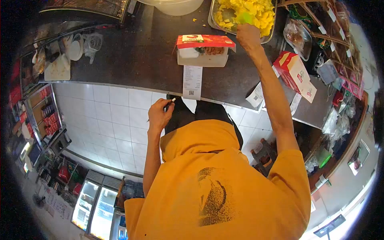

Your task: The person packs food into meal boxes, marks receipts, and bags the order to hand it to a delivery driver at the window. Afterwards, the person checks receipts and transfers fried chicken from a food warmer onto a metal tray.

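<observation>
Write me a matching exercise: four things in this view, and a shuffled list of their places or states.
Things
1. Right hand
2. Left hand
3. Open meal box
4. Receipt in front of that box

Places or states
A. Reaching the edge of the dark counter
B. Gripping a green utensil over yellow food
C. Red lid raised, brown food inside
D. Pinching a small white-tipped object

Pairs: 1-B, 2-D, 3-C, 4-A

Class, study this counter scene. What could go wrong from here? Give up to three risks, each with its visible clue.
Yellow food might spill: the right hand works a green utensil in the heaped tray, and yellow bits lie outside it.

The receipt could be brushed loose, since its end overhangs the counter.

The left hand's white-tipped object might drop, being held beyond the counter edge.
</observation>
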`<state>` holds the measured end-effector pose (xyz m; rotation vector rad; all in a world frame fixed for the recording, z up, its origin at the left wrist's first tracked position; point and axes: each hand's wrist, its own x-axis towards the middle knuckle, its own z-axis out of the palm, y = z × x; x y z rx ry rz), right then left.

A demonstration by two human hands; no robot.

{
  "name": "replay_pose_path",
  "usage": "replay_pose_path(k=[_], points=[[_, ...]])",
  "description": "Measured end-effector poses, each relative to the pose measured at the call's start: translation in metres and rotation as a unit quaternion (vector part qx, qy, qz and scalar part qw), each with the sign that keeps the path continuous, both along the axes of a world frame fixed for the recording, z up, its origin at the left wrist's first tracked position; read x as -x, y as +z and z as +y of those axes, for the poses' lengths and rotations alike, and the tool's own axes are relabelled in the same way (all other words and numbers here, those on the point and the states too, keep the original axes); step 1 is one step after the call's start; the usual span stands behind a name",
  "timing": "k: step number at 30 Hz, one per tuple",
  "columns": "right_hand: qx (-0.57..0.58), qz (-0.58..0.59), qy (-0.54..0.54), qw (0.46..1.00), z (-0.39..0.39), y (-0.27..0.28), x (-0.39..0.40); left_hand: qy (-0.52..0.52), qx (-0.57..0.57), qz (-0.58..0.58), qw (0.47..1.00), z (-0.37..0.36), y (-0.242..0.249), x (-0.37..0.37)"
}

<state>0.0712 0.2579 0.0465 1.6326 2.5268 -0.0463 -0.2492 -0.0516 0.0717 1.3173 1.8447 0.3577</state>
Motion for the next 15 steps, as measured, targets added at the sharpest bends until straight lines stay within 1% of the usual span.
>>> replay_pose_path(k=[3,5,6,8,9,11,15], points=[[0.017,0.031,0.038,0.999,0.006,-0.014,-0.005,0.001,-0.016,0.0,1.0,-0.001,-0.005,-0.002],[0.06,0.054,0.013,0.997,0.02,-0.017,-0.007,-0.004,-0.007,0.001,1.0,0.003,-0.002,-0.008],[0.083,0.066,-0.002,0.994,0.025,-0.018,-0.009,-0.01,-0.029,-0.004,1.0,0.003,-0.003,-0.01],[0.062,0.111,0.016,0.992,0.037,-0.034,-0.017,-0.023,-0.075,-0.015,0.997,0.004,-0.003,-0.013],[0.05,0.133,0.025,0.989,0.039,-0.03,-0.014,-0.02,-0.06,-0.016,0.998,0.005,0.0,-0.015],[0.005,0.121,0.005,0.993,0.035,-0.022,-0.017,-0.015,-0.03,-0.016,0.999,0.006,0.008,-0.016],[-0.064,0.064,-0.055,0.994,0.024,-0.006,-0.005,-0.01,-0.02,0.005,1.0,-0.004,0.006,-0.013]])
